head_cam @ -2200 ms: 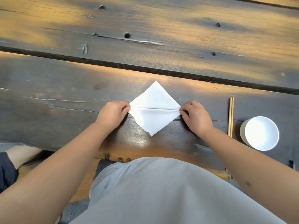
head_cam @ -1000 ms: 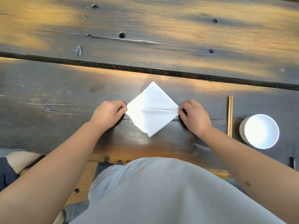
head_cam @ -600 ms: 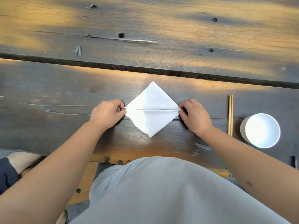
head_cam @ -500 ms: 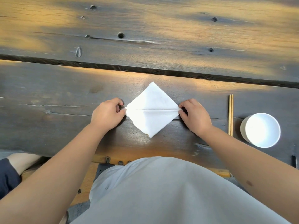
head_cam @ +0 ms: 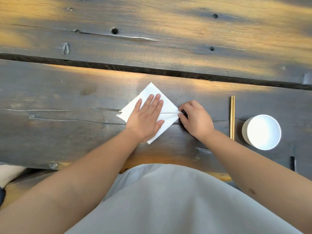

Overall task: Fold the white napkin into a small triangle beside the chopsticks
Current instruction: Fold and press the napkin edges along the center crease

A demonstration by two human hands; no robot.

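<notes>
The white napkin (head_cam: 168, 108) lies on the dark wooden table (head_cam: 67, 98) as a diamond, with a crease running across its middle. My left hand (head_cam: 146, 118) lies flat on it with straight fingers, covering its centre and pressing it down. My right hand (head_cam: 195, 119) pinches the napkin's right corner at the end of the crease. The left corner of the napkin sticks out ragged from under my left hand. A pair of wooden chopsticks (head_cam: 232, 117) lies to the right of my right hand, pointing away from me.
A white bowl (head_cam: 261, 132) stands right of the chopsticks near the table's front edge. A dark gap (head_cam: 152, 70) between planks runs across the table beyond the napkin. My grey shirt (head_cam: 168, 200) fills the bottom of the view.
My left hand has let go of the napkin's left corner and moved right onto its middle, now flat. My right hand stays pinching the right corner.
</notes>
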